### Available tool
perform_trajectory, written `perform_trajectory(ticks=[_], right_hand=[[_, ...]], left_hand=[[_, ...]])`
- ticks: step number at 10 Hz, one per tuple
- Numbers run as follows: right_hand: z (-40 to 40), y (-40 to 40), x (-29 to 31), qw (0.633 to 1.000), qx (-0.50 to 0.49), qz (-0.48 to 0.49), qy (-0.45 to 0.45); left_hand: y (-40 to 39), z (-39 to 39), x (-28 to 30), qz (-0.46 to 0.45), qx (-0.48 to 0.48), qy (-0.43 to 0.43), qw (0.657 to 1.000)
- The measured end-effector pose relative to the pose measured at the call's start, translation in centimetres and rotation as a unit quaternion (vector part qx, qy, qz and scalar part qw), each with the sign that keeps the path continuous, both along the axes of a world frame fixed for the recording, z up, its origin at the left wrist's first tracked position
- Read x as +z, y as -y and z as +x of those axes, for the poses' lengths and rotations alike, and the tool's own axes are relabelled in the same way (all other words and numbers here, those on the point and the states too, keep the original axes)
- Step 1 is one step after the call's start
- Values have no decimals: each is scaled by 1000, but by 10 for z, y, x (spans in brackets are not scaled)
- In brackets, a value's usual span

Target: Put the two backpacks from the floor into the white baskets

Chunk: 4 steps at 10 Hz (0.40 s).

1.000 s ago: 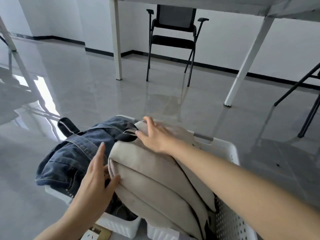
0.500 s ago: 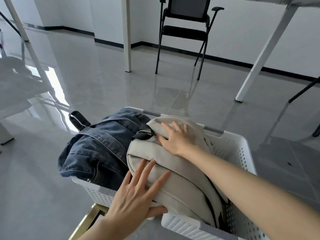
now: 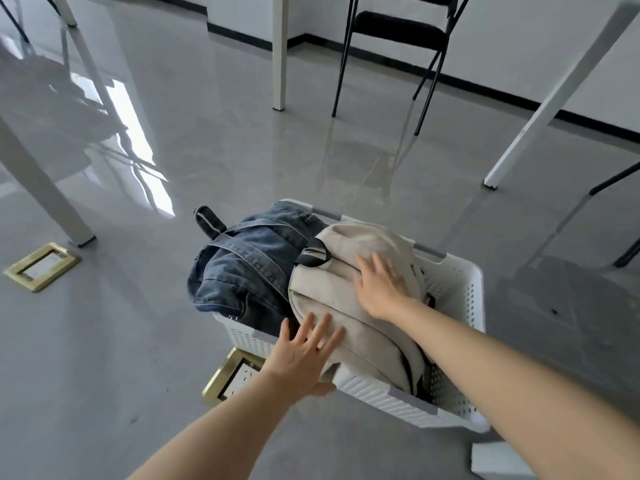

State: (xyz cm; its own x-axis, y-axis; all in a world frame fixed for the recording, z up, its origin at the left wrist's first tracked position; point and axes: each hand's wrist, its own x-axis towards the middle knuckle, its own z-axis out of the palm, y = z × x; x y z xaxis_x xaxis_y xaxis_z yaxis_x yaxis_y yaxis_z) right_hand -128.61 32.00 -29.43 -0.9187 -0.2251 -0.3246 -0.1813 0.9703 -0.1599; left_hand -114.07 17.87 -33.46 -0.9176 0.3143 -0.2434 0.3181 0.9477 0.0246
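Observation:
A white perforated basket [image 3: 453,292] stands on the grey floor in front of me. A beige backpack [image 3: 349,299] lies in its right part, and a blue denim backpack [image 3: 242,268] sits beside it on the left, bulging over the left rim. My right hand [image 3: 379,287] rests flat on top of the beige backpack, fingers spread. My left hand [image 3: 301,355] lies open on the near lower end of the same backpack, thumb at the basket's near rim. Neither hand grips anything.
Two brass floor sockets [image 3: 41,266] [image 3: 232,374] are set in the floor, one just left of the basket. White table legs [image 3: 278,53] [image 3: 554,95] and a black chair [image 3: 398,32] stand behind. A white object's corner [image 3: 498,460] shows at bottom right.
My view has risen and pulled back, so the whole basket shows. My left hand slid from the beige backpack's side to its near end; my right hand moved down along its top.

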Motion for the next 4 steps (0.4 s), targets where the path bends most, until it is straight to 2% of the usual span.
perform_trajectory(ticks=[1, 2, 3, 4], right_hand=[[50, -7, 48, 1000, -15, 7, 25], [107, -15, 112, 995, -43, -3, 91], [160, -16, 173, 988, -73, -19, 134], [225, -14, 254, 983, -73, -42, 164]], left_hand=[[-2, 15, 72, -8, 66, 109, 992], [5, 41, 160, -3, 77, 144, 987], [17, 76, 225, 27, 99, 166, 981], [25, 141, 291, 82, 133, 189, 969]])
